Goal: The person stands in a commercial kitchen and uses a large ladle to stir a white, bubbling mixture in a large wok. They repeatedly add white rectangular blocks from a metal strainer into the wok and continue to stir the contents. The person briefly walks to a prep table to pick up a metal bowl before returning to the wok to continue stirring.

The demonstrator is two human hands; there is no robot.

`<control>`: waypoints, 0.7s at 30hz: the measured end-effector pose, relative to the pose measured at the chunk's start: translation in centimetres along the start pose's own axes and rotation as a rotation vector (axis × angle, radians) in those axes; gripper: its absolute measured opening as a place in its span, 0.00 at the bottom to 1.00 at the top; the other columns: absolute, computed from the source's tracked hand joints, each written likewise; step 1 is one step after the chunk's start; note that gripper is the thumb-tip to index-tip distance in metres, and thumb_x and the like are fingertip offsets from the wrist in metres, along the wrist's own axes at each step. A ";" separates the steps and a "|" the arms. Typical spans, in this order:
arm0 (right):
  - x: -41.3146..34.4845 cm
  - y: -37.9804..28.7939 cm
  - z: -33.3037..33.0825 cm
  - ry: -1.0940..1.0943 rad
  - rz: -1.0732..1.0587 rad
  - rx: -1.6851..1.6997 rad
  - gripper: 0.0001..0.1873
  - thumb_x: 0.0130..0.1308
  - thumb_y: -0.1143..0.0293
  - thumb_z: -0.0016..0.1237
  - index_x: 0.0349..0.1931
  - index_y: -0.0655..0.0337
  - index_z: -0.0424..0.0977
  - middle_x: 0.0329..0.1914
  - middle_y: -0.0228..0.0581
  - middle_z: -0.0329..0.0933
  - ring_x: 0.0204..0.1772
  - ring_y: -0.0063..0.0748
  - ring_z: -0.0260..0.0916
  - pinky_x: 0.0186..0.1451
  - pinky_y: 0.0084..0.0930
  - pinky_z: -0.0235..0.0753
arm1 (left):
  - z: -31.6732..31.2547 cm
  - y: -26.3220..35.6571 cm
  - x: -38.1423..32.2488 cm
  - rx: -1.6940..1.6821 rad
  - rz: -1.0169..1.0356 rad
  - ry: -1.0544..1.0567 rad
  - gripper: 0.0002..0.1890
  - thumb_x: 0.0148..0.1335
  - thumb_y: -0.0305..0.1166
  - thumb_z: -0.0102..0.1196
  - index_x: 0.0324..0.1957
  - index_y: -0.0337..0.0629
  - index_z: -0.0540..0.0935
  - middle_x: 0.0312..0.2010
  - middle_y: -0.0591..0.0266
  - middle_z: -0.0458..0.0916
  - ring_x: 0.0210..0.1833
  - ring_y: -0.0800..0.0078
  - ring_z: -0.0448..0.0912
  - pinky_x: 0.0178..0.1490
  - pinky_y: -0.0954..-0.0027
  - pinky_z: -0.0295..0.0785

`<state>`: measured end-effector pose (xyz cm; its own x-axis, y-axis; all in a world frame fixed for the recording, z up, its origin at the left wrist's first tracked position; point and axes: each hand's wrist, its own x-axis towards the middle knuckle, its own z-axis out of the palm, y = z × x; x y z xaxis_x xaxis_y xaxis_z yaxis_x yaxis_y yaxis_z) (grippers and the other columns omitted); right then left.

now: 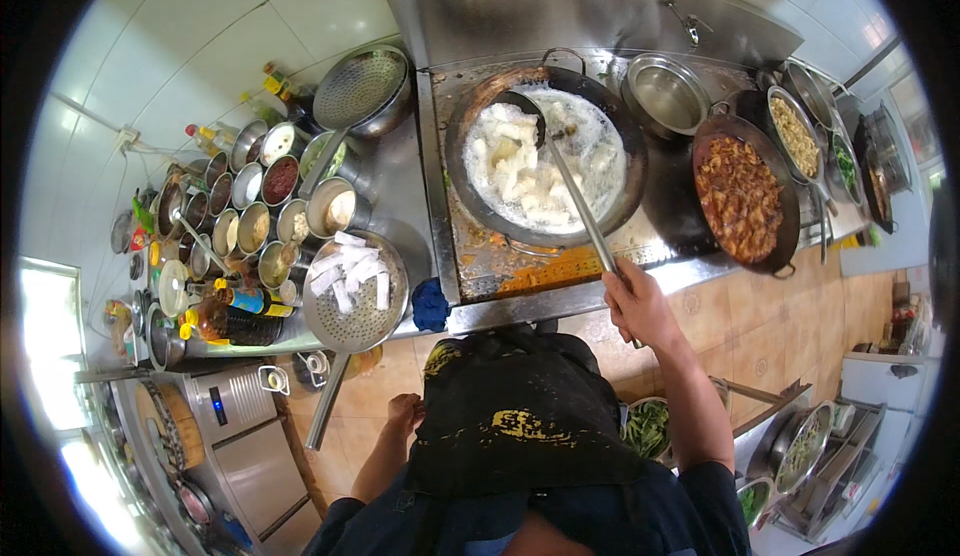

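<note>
My right hand (637, 302) grips the metal handle of a long cooking ladle (576, 188). The ladle's dark bowl rests in a large wok (634, 181) of foaming liquid, against pale white pieces of food (510, 143) at the left of the wok. My left hand (406, 410) hangs low beside the black apron (517, 398), fingers curled; whether it holds anything cannot be told. Left of the stove, a perforated metal strainer (330, 316) holds white, powdery-looking strips (351, 265), its handle reaching out over the counter's edge.
Metal seasoning pots (330, 207) and bottles (255, 301) crowd the left counter, beside another strainer (360, 87) on a pot. Right of the wok stand a steel pot (667, 94) and a wok of brown, saucy food (739, 196). A blue cloth (430, 305) lies at the front edge.
</note>
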<state>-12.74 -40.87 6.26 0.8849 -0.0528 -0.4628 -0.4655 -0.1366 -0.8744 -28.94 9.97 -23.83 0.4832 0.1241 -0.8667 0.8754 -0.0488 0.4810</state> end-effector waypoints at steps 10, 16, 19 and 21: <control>-0.6 -0.9 -0.6 0.059 -0.041 -0.238 0.13 0.79 0.66 0.45 0.54 0.64 0.71 0.18 0.28 0.65 0.16 0.18 0.62 0.15 0.25 0.63 | 1.0 1.3 -0.3 -0.101 -0.101 0.083 0.10 0.66 0.30 0.56 0.45 0.34 0.78 0.32 0.53 0.85 0.28 0.64 0.84 0.27 0.66 0.81; -3.4 -1.8 -1.4 0.047 -0.025 -0.292 0.18 0.76 0.66 0.49 0.61 0.64 0.72 0.19 0.31 0.69 0.19 0.19 0.64 0.21 0.26 0.65 | 0.4 0.1 0.0 -0.011 -0.035 0.031 0.08 0.65 0.29 0.56 0.43 0.36 0.79 0.30 0.56 0.83 0.25 0.67 0.82 0.23 0.70 0.77; -4.8 -1.0 -1.8 -0.017 -0.026 -0.364 0.18 0.76 0.66 0.50 0.61 0.64 0.72 0.19 0.31 0.69 0.22 0.18 0.65 0.24 0.26 0.66 | 0.2 -0.1 0.2 0.006 -0.014 0.010 0.07 0.65 0.29 0.56 0.41 0.36 0.79 0.29 0.57 0.83 0.24 0.68 0.81 0.22 0.70 0.76; -5.4 -0.6 -2.0 -0.056 -0.004 -0.439 0.20 0.75 0.64 0.52 0.61 0.65 0.71 0.22 0.44 0.75 0.25 0.36 0.73 0.30 0.34 0.71 | 0.1 0.1 0.2 0.008 -0.023 0.009 0.07 0.65 0.28 0.56 0.41 0.36 0.79 0.29 0.57 0.83 0.24 0.68 0.81 0.22 0.70 0.76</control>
<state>-17.24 -42.47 9.54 0.8789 0.0003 -0.4771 -0.4001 -0.5443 -0.7374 -28.78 9.88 -24.02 0.4624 0.1347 -0.8764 0.8866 -0.0537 0.4595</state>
